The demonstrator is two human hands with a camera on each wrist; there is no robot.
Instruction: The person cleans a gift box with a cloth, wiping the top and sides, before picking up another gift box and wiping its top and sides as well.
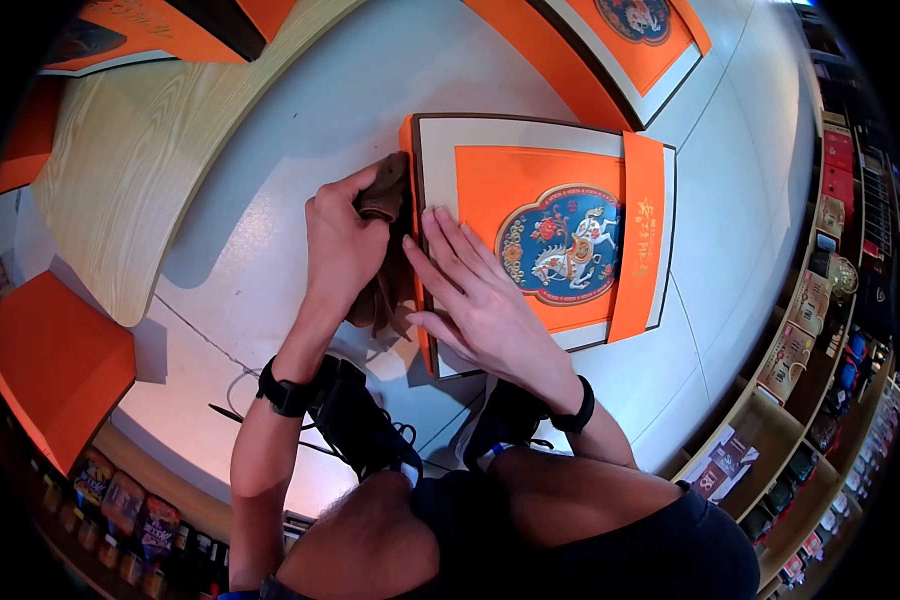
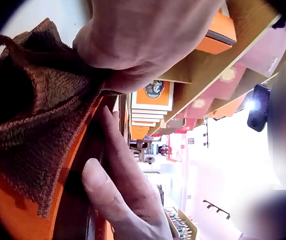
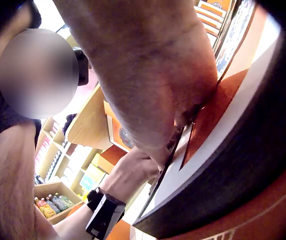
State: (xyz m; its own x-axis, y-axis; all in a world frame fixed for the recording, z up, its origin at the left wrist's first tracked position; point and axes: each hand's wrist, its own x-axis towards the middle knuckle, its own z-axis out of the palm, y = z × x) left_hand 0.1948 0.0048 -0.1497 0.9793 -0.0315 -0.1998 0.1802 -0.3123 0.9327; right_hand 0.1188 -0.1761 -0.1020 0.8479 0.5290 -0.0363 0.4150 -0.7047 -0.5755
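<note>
An orange gift box with a pale border, dark edges and a blue white-horse emblem lies on the floor before the person. The left hand grips a brown towelling cloth along the box's left side. In the left wrist view the cloth hangs in folds against the orange side wall, below the dark lid edge. On the lid's left part rests the right hand, its fingers extended and the fingertips near that edge. The left fingertips are hidden in the cloth.
A second orange box lies beyond the first. To the left stands a pale wooden table with orange boxes on it. An orange box is at the lower left. Stocked shelves line the right side.
</note>
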